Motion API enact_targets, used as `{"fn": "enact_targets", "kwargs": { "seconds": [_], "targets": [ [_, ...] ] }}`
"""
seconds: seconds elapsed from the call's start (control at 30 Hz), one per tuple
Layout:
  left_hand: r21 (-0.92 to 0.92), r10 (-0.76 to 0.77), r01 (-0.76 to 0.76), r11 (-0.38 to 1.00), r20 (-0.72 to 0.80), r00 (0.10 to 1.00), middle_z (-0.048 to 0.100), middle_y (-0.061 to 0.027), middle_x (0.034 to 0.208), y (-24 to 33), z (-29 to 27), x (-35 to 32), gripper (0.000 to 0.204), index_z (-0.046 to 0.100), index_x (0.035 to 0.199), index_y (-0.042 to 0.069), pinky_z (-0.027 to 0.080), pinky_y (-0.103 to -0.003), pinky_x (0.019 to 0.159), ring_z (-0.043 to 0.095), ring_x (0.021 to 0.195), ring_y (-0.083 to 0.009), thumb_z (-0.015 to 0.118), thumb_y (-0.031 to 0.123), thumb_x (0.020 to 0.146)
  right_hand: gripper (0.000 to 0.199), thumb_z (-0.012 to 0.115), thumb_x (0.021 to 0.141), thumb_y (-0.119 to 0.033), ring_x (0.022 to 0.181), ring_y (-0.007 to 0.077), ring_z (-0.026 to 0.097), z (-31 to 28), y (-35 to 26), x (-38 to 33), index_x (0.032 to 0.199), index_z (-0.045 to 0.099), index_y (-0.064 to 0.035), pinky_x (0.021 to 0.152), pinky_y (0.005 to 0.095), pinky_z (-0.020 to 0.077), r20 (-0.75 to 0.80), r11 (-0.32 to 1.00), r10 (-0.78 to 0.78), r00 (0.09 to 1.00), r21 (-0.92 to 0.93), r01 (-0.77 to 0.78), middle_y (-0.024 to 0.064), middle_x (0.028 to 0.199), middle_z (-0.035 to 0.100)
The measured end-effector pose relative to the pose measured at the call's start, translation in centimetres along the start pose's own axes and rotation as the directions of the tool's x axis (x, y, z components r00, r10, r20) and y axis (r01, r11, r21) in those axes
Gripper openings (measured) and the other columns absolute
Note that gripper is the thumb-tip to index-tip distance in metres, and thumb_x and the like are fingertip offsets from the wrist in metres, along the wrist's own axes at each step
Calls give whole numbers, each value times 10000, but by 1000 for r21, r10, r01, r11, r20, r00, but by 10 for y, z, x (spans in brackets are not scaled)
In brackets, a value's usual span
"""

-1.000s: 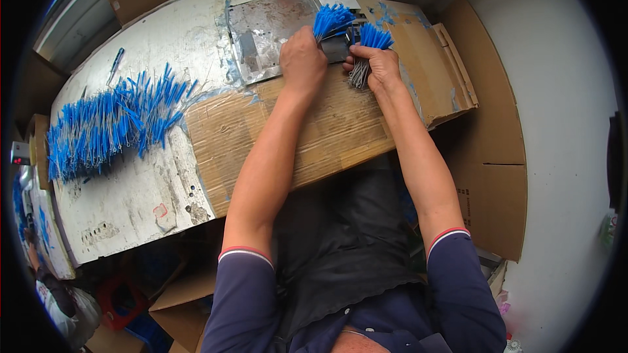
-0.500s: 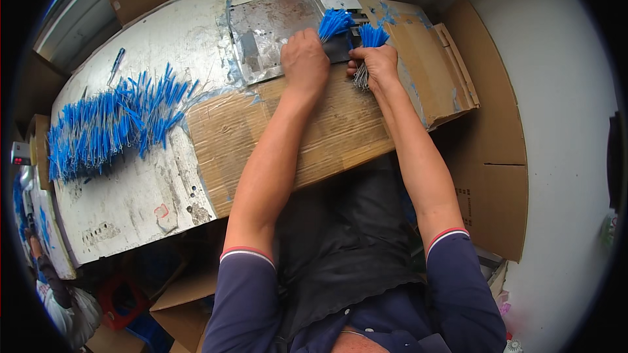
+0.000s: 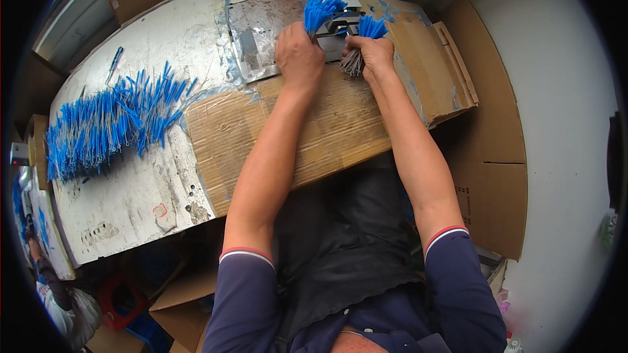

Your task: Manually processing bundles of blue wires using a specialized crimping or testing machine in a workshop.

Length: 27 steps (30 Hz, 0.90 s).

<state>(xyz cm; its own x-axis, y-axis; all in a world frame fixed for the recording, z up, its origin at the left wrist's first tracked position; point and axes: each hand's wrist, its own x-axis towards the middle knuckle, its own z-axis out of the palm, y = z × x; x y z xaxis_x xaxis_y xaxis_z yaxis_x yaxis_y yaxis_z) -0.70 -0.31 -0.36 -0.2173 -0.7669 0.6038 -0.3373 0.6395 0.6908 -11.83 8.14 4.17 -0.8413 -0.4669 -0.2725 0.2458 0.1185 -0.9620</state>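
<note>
Left hand [image 3: 299,56] grips one blue-tipped wire bunch [image 3: 322,10], right hand [image 3: 375,56] pinches a second bunch [image 3: 373,27]; metal fixture [image 3: 341,25] between the fingers, contact unclear. Looks like a wire-handling step; next move calls for steady grips. Loose pile [image 3: 111,117] well left of fingers, on worktop [image 3: 131,206].

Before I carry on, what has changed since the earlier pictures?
The left hand and its bundle of slender blue-ended pieces have shifted up and left in the picture; the right hand and its similar bundle moved slightly up and left. Both bundles remain held. The wide blue-and-grey pile on the scuffed white table stayed put.
</note>
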Motion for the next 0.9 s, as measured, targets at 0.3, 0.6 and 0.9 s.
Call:
{"fn": "enact_targets", "kwargs": {
  "seconds": [0.3, 0.6, 0.9],
  "targets": [
    [31, -5, 0, 1000, 155, 988, 675, -201, 876, 4, -6, -2, 99, 614, 929, 38, 482, -525, 774, 646, 860, -421, 640, 82, 843, 157, 719, 797, 19, 644, 281, 693, -25, 9, -2, 915, 650, 95, 580, 424, 628, 174, 956, 13, 985, 285, -63, 170, 776, 679],
    [5, 0, -1, 1000, 153, 988, 669, -196, 889, 4, -7, -1, 130, 621, 940, 43, 486, -515, 789, 644, 886, -405, 609, 38, 811, 189, 704, 799, 28, 657, 245, 683, -24, 9, -8, 977, 671, 85, 588, 392, 630, 125, 965, -106, 986, 252, 71, 148, 837, 693],
    [36, 61, -68, 997, 166, 984, 663, -184, 896, 4, -5, -2, 125, 616, 930, 30, 489, -501, 796, 639, 898, -390, 605, 27, 806, 125, 719, 791, 23, 644, 252, 690, -27, 9, -8, 892, 663, 71, 586, 390, 634, 94, 975, -20, 995, 220, -1, 151, 785, 682]
  ]
}}
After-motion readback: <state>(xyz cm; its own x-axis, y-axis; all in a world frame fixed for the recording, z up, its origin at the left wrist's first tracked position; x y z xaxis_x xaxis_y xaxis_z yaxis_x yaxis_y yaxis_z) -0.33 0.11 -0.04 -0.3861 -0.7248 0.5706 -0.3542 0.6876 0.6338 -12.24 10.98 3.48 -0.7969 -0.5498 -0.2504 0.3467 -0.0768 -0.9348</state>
